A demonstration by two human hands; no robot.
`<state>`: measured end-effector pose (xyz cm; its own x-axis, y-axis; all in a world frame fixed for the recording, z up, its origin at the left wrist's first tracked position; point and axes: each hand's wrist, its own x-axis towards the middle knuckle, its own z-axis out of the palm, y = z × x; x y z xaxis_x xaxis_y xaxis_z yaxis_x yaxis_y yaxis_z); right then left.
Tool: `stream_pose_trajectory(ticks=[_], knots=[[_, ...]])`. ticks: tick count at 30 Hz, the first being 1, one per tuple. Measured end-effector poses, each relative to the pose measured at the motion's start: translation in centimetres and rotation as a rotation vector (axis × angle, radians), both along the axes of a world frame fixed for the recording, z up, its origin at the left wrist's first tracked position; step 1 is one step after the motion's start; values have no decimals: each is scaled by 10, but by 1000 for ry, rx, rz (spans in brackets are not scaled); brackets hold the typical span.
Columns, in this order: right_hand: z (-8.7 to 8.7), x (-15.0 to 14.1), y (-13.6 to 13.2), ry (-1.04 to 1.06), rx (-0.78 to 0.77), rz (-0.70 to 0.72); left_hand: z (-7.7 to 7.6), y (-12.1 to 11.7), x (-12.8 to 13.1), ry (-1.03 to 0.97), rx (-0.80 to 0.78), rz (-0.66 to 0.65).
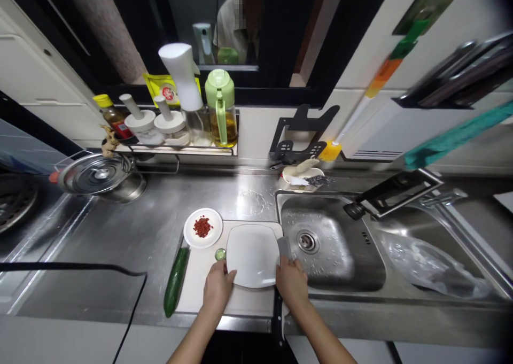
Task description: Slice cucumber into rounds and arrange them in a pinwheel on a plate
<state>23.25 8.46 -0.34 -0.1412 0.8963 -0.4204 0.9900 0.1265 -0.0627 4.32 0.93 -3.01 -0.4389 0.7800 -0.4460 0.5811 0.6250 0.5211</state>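
A white square plate (253,256) is gripped at its edges by both hands, over the cutting board (200,294). My left hand (217,285) pinches the lower left edge, and my right hand (292,279) is closed on the right edge. Beneath the right hand, a knife (278,316) with a black handle lies along the board's right side; part of it is hidden. A small cucumber piece (220,254) rests by the left fingertips. On the board's left edge is a cucumber (175,282). Chopped red bits (203,226) sit in a small white dish (192,239).
To the right is a steel sink (340,273) with a faucet (401,193) and a plastic bag (436,268). Bottles and jars line a shelf (180,149) at the back. A lidded pot (124,187) stands left. A black cable (80,266) crosses the counter.
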Motion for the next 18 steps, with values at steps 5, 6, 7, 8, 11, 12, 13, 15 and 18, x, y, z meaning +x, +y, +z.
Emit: stream_pose_trajectory(ticks=[5, 6, 7, 8, 11, 12, 13, 15, 18], knots=[[3, 4, -2, 9, 5, -16, -2, -4, -22, 44, 147, 51], [3, 4, -3, 11, 10, -20, -3, -3, -26, 57, 175, 66], [3, 5, -4, 12, 15, -24, -4, -2, -31, 72, 199, 79], [3, 5, -6, 12, 19, -27, -5, 0, -34, 87, 216, 87], [1, 5, -9, 15, 27, -34, -10, 4, -40, 118, 228, 80], [1, 5, -10, 18, 31, -31, -12, 5, -41, 117, 224, 71], [0, 5, -11, 22, 36, -29, -13, 6, -41, 113, 219, 63], [0, 5, -11, 27, 45, -25, -14, 6, -41, 102, 212, 55], [0, 6, -12, 25, 47, -28, -13, 7, -39, 90, 208, 57]])
